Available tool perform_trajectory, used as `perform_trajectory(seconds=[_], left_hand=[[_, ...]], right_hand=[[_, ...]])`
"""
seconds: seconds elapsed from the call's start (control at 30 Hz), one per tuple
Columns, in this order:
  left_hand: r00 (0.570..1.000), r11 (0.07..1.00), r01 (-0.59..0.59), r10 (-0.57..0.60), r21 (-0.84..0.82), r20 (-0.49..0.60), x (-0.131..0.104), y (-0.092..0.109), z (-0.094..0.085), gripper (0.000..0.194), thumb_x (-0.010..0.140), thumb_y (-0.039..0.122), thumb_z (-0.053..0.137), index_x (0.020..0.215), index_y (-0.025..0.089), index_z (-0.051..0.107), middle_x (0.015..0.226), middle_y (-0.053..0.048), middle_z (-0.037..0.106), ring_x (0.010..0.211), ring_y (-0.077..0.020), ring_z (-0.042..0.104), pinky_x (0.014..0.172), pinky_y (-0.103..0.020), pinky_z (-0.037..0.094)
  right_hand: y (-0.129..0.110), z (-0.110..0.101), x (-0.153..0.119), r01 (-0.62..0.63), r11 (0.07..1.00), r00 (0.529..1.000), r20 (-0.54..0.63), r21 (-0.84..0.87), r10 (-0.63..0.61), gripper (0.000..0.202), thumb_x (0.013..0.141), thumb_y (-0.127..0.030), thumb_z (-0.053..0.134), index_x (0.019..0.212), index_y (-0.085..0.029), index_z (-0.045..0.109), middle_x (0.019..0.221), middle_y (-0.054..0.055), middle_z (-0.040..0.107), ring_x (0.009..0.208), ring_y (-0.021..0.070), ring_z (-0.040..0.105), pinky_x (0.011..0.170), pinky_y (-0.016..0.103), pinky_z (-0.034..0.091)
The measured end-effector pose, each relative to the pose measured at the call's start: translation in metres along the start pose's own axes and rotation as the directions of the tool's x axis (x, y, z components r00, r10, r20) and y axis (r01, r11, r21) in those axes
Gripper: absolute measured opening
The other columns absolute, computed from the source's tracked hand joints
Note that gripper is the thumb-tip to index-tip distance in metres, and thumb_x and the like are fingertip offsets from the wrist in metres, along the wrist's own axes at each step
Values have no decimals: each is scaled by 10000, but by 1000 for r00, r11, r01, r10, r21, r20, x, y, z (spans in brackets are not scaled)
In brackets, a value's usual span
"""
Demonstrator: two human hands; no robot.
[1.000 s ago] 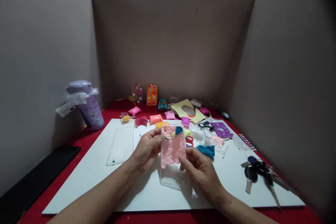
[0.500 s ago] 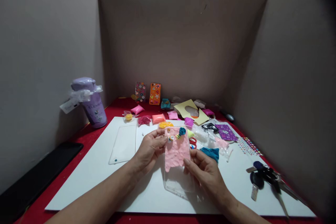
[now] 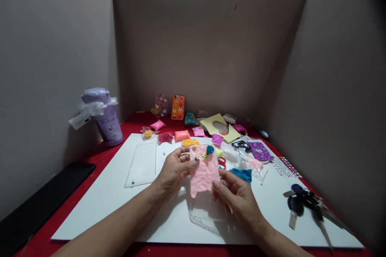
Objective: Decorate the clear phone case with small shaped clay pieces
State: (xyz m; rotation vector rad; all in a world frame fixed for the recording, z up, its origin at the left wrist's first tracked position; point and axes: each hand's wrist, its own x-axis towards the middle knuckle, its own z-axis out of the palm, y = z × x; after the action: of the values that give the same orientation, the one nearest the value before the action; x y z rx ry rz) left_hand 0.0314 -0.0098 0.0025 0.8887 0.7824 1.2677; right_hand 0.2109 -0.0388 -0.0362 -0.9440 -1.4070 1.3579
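Observation:
A clear phone case [image 3: 208, 213] is held tilted above the white board by both hands. Pink clay [image 3: 205, 176] covers its upper part, with a ragged lower edge. Near the top sit a dark teal clay piece [image 3: 210, 150] and small striped and white decorations. My left hand [image 3: 177, 166] is closed on the upper left edge, its thumb on the clay by the white decoration. My right hand [image 3: 235, 192] pinches the right edge lower down, thumb in front; its other fingers are partly hidden behind the case.
Another clear case [image 3: 141, 164] lies left on the white board [image 3: 102, 204]. Clay packets, such as a coral one [image 3: 182, 135], red scissors [image 3: 222, 163] and a teal packet [image 3: 241, 174] lie behind. Keys [image 3: 297, 204] lie right; a purple tumbler [image 3: 108, 124] stands left.
My left thumb has slid slightly right over the clay, onto the white decoration. The case has shifted a little to the right; both hands keep their hold.

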Motion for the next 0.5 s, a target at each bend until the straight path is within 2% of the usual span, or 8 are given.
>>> perform_trajectory(seconds=[0.27, 0.5], left_hand=[[1000, 1000, -17, 17, 0, -19, 0, -2, 1, 451, 611, 148, 788, 1018, 106, 597, 834, -99, 710, 728, -173, 663, 685, -284, 519], [999, 999, -33, 33, -13, 8, -2, 0, 2, 459, 619, 177, 790, 1034, 102, 609, 881, -118, 714, 758, -183, 671, 690, -280, 522]], right_hand=[[-12, 1, 0, -33, 998, 999, 24, -56, 34, 349, 850, -422, 578, 1069, -152, 550, 597, -15, 576, 404, 54, 363, 384, 187, 252], [-8, 2, -1, 4, 999, 1000, 3, -52, -3, 297, 850, -419, 581, 977, -151, 571, 593, -11, 572, 426, 63, 388, 400, 198, 253]])
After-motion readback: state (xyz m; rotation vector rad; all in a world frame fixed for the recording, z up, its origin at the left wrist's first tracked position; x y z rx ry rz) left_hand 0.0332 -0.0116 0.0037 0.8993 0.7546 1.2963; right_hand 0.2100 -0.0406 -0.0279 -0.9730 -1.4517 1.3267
